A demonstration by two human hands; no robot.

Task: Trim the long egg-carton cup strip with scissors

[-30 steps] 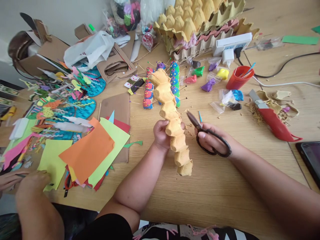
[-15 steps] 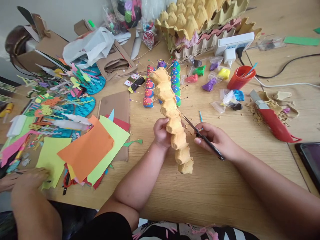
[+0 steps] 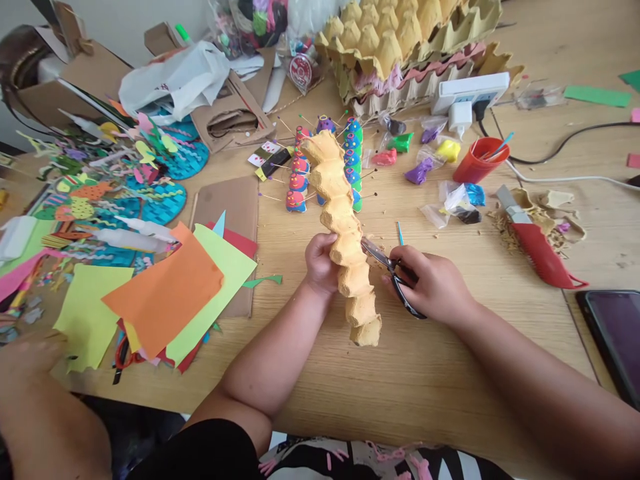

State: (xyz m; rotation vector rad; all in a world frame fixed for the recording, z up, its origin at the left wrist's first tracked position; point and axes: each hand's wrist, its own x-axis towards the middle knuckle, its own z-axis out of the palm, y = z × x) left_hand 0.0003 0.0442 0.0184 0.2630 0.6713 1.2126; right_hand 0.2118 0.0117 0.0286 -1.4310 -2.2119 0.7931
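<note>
A long yellow egg-carton strip (image 3: 349, 247) with a row of bumps hangs over the middle of the table. My left hand (image 3: 323, 263) grips it from the left side near its middle. In my right hand (image 3: 433, 283) are black-handled scissors (image 3: 385, 259), whose blades touch the strip's right edge. Beyond the strip's upper part stand painted caterpillar shapes, a red and blue one (image 3: 297, 183) on the left and a green and blue one (image 3: 353, 157) on the right, with pins sticking out.
Coloured paper (image 3: 165, 287) and blue craft pieces (image 3: 165, 200) cover the left. Stacked egg trays (image 3: 390, 40), a power strip (image 3: 470, 90), a red cup (image 3: 480, 160), a red-handled cutter (image 3: 543, 253) and a phone (image 3: 613, 333) lie beyond and right. Another person's arm (image 3: 45, 400) is lower left.
The scissors have turned in my right hand, and their blades now meet the strip's edge. The other person's hand has shifted left.
</note>
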